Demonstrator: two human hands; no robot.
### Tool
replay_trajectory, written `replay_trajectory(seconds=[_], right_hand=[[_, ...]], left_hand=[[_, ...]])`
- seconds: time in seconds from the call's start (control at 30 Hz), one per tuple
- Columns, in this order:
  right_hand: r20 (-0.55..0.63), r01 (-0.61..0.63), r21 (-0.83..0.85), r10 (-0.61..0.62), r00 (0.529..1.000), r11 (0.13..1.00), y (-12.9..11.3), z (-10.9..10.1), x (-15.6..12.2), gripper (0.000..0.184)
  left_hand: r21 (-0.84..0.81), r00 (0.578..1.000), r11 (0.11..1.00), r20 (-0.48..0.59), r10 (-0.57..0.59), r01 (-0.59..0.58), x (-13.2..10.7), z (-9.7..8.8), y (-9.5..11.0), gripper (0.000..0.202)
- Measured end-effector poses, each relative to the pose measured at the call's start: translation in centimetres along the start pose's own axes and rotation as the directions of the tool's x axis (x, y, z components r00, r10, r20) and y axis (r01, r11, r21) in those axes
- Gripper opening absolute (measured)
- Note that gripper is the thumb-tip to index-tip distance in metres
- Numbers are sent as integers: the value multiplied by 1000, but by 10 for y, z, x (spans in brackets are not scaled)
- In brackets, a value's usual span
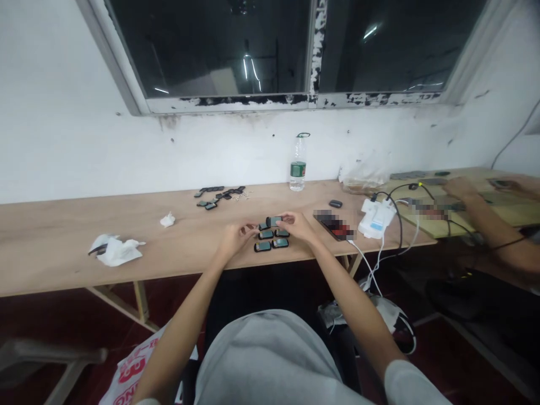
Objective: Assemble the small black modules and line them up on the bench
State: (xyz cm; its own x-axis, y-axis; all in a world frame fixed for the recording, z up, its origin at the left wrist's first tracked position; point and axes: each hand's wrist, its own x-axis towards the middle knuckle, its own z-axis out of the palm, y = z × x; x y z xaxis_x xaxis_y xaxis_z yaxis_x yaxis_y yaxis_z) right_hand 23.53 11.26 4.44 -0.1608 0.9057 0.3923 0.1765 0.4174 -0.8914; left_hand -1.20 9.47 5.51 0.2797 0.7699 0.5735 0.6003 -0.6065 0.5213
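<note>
The right hand (298, 226) has its fingers pinching the right edge of a small black-framed piece (274, 221) with a grey-green face, which lies between the two hands. The left hand (234, 238) has its thumb and forefinger drawn near each other, their tips right by the left end of another such piece (263, 227); whether they grip it, I cannot tell. Just below the fingers, four more framed pieces (263, 246) lie face up on the wooden surface (202, 236), in two rough rows.

Beyond the left fingers, toward the wall, is a scatter of dark pieces (210, 206). Farther left of those fingers sit a crumpled tissue (167, 219) and, farther still, a larger white wad (118, 251).

Ahead of the right fingers, by the wall, stands a clear bottle (297, 181) with a green label. To their right are a phone (329, 224), a small black case (336, 203) and a white power strip (377, 219); well beyond these, a co-worker's hand (460, 188) shows.
</note>
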Motion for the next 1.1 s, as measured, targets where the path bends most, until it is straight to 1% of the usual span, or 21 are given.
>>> replay_trajectory(seconds=[0.1, 0.2, 0.33, 0.43, 0.5, 0.6, 0.63, 0.7, 0.8, 0.87, 0.93, 1.0, 1.03, 1.1], right_hand=[[80, -77, 108, 69, 994, 991, -11, 14, -5, 28], [105, -136, 171, 119, 987, 976, -17, 21, -9, 30], [129, -173, 226, 147, 981, 959, -22, 19, -10, 33], [149, -174, 248, 140, 979, 953, -27, 16, -11, 33], [146, -171, 251, 138, 980, 953, -29, 15, -12, 32], [140, -167, 248, 135, 981, 954, -30, 17, -13, 31], [143, -164, 246, 131, 981, 955, -30, 17, -13, 31], [157, -148, 237, 113, 981, 960, -28, 18, -14, 32], [189, -113, 218, 71, 979, 969, -26, 15, -18, 35], [226, -86, 194, 41, 973, 977, -26, 11, -20, 37], [282, -63, 158, 16, 959, 985, -27, 7, -22, 38], [316, -45, 126, 3, 949, 991, -29, 4, -22, 38], [313, -35, 112, -2, 950, 993, -29, 3, -21, 38], [249, 1, 90, -24, 968, 996, -28, -1, -19, 35]], left_hand=[[-11, 997, 998, -38, 64, -64, -2, 0, 12, 28], [-10, 993, 995, -60, 99, -100, -5, 1, 19, 24], [-68, 985, 987, -101, 141, -148, -6, 2, 21, 23], [-111, 982, 983, -140, 129, -145, -5, 2, 23, 22], [-132, 984, 982, -139, 115, -134, -5, 0, 24, 20], [-185, 991, 978, -107, 79, -98, -5, -2, 27, 17], [-216, 995, 974, -89, 49, -68, -5, -2, 28, 17], [-312, 998, 950, -37, -44, 30, -5, -2, 29, 19], [-479, 982, 858, 69, -174, 186, -5, 2, 29, 27], [-545, 971, 804, 116, -209, 238, -5, 5, 30, 33], [-563, 967, 786, 135, -216, 254, -5, 7, 31, 39], [-558, 969, 791, 142, -204, 249, -5, 9, 32, 42], [-552, 972, 800, 137, -191, 235, -4, 9, 32, 42], [-519, 981, 832, 117, -158, 196, -3, 9, 29, 40]])
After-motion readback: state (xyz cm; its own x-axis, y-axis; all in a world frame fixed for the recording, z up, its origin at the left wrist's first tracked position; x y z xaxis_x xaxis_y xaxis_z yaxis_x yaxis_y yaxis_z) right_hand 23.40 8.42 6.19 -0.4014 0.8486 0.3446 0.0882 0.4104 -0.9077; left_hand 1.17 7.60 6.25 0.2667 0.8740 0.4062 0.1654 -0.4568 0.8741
